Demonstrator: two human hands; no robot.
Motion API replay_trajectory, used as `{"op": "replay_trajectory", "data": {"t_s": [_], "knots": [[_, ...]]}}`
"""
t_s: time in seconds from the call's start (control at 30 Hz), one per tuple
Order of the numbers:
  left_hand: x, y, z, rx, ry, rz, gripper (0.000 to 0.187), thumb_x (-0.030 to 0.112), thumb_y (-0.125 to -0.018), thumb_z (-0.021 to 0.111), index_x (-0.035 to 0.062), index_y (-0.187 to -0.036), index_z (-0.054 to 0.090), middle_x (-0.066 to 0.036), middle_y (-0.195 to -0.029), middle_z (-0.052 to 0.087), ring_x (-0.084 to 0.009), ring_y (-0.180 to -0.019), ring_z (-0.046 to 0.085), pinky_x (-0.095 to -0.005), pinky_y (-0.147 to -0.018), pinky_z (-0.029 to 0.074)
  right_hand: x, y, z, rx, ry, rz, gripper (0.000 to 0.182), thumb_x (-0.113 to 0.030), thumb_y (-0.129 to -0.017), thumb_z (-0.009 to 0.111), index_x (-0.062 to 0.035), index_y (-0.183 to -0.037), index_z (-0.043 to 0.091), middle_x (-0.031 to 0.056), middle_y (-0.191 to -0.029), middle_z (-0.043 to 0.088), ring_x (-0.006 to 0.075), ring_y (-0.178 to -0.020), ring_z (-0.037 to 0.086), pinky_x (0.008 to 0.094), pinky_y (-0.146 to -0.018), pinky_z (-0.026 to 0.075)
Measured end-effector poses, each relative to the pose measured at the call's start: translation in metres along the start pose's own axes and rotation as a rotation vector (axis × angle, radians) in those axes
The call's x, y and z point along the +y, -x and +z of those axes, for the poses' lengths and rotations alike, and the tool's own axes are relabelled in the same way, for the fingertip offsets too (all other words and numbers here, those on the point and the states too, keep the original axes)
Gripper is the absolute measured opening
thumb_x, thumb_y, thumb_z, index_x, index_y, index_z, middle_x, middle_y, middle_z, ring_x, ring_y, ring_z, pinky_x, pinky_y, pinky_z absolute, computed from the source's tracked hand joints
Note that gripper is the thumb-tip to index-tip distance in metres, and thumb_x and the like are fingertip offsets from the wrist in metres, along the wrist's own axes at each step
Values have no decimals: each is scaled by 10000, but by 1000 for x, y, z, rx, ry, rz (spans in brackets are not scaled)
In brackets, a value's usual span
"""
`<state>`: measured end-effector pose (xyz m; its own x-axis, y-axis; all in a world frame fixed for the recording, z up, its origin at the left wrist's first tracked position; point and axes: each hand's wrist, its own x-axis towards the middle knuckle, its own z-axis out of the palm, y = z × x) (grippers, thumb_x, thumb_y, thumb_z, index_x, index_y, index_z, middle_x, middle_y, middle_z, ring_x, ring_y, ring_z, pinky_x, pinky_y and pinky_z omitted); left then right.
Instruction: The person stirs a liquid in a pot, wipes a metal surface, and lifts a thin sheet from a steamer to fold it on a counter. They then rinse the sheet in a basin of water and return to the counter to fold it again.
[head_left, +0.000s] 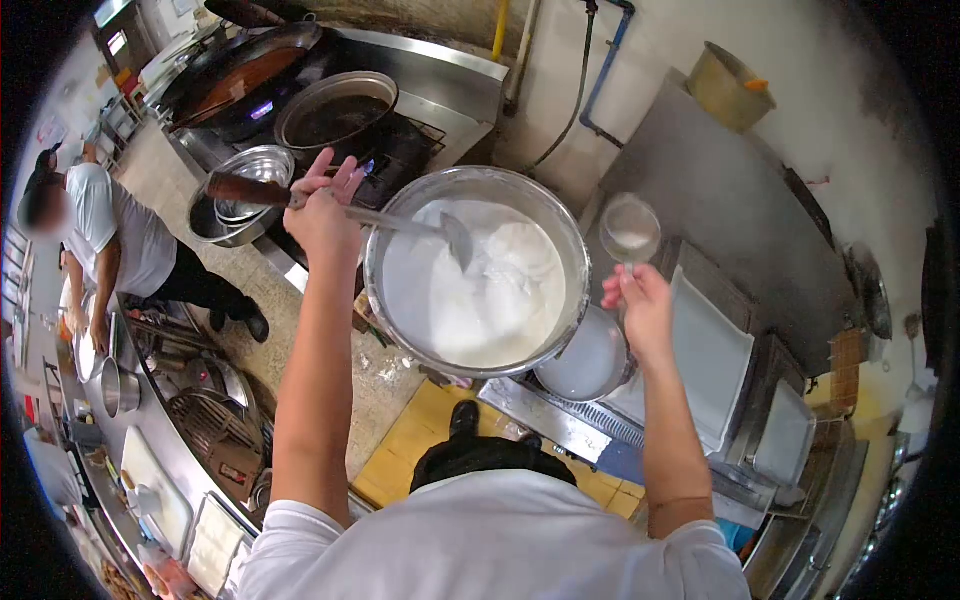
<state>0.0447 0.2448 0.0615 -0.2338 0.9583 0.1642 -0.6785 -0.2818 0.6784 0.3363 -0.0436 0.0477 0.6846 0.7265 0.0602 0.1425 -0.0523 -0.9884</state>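
My left hand holds a long ladle near its dark wooden handle, some fingers stretched out. The ladle's metal head touches the white liquid in a large metal pot. To the right of the pot, my right hand is closed on the handle of a small round strainer, with something whitish in its bowl. Below that hand sits a round container of whitish liquid, partly covered by the big pot's rim.
Two dark pans sit on the stove at upper left, with blue flames. Nested metal bowls lie beside them. A co-worker bends over the left counter. White trays stand at right; a pot sits higher up.
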Motion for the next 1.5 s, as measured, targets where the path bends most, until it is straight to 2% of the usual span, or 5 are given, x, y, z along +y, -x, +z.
{"op": "replay_trajectory", "data": {"t_s": [0.23, 0.57, 1.07, 1.27, 1.5], "knots": [[29, 51, -32, 6, -114, 8, 219, -177, -818, 362, -4, -839, 496, -325, -1354, 518, -528, -1108, 644, -612, -867, 609, -7, -67, 81, -252, 1037, -483, 175, 1, -880, 540, 50, -1015, 641, 247, -983, 697, 456, -937, 681, 503, -826, 550], [30, 121, -43, -90, -228, 33, 272, -249, -830, 361, -9, -827, 488, -276, -1310, 537, -455, -1228, 602, -549, -969, 579, 74, -109, 151, -316, 1489, -682, 185, -93, -891, 575, 0, -968, 715, 199, -943, 740, 332, -921, 734, 472, -798, 594], [10, 144, -64, -226, -542, 173, 192, -156, -839, 552, 24, -906, 559, -222, -1286, 596, -316, -1243, 584, -453, -1088, 437, 92, -110, 173, -619, 1028, -50, 245, -86, -843, 599, 79, -980, 718, 298, -934, 709, 395, -900, 732, 449, -781, 589], [21, 161, -76, -247, -759, 228, 248, -80, -849, 657, 17, -1062, 576, -191, -1308, 566, -295, -1252, 540, -416, -1063, 424, 21, -80, 128, -621, 440, 455, 185, -55, -934, 512, -8, -816, 646, 96, -826, 649, 140, -639, 516, 326, -538, 441], [23, 230, -129, -196, -978, 212, 392, 60, -881, 728, -14, -1219, 543, -134, -1184, 557, -239, -1062, 533, -393, -978, 432, -38, -55, 38, -650, 320, 406, 115, -24, -897, 539, -15, -809, 612, 78, -843, 626, 117, -620, 495, 311, -540, 446]]}}
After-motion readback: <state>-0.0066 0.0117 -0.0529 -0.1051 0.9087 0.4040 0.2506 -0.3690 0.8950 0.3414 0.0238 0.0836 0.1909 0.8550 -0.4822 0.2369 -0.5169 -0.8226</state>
